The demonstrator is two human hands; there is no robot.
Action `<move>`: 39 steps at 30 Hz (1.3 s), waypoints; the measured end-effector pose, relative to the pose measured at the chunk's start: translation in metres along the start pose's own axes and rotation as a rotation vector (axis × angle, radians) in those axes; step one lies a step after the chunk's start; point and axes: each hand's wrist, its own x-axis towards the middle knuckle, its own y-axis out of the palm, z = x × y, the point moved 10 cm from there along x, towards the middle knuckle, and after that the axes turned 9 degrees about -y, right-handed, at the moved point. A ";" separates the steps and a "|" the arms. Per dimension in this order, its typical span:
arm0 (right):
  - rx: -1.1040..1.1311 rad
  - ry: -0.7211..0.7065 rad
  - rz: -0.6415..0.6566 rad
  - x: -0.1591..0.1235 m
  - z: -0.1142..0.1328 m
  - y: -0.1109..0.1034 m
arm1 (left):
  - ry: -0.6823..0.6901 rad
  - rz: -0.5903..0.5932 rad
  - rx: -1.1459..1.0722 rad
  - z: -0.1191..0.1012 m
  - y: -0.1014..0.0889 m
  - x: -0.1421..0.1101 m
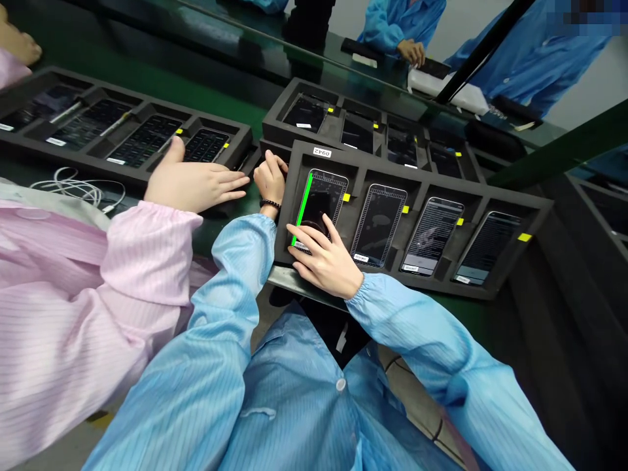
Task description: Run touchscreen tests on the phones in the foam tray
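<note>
My right hand (326,258) lies over the lower part of the leftmost phone (321,196) in a black foam tray (360,163). Its fingers are spread, with a fingertip on the screen, which is dark with a green band down the left side. Along the same tray sit three more phones: a dark one with a patterned border (380,222), then two showing lines of text (432,235) (488,248). My left hand (269,180), wearing a dark beaded bracelet, is beside the tray's left edge with its fingers curled in. Nothing shows in it; its palm is hidden.
Behind stands another foam tray (279,121) of phones. To the left, a co-worker's open hand (193,180) is held by a third tray (93,154), near a coiled white cable (73,190). A dark green post (559,140) slants at right. Other people stand across the bench.
</note>
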 end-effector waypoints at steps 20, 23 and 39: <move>-0.098 0.039 0.016 -0.051 -0.022 -0.030 | 0.046 -0.092 -0.086 -0.008 -0.016 -0.011; -0.088 0.032 -0.027 -0.050 -0.022 -0.033 | 0.039 -0.077 -0.091 -0.009 -0.017 -0.012; -0.310 0.116 -0.043 -0.039 -0.060 -0.040 | 0.024 -0.063 -0.070 -0.011 -0.017 -0.012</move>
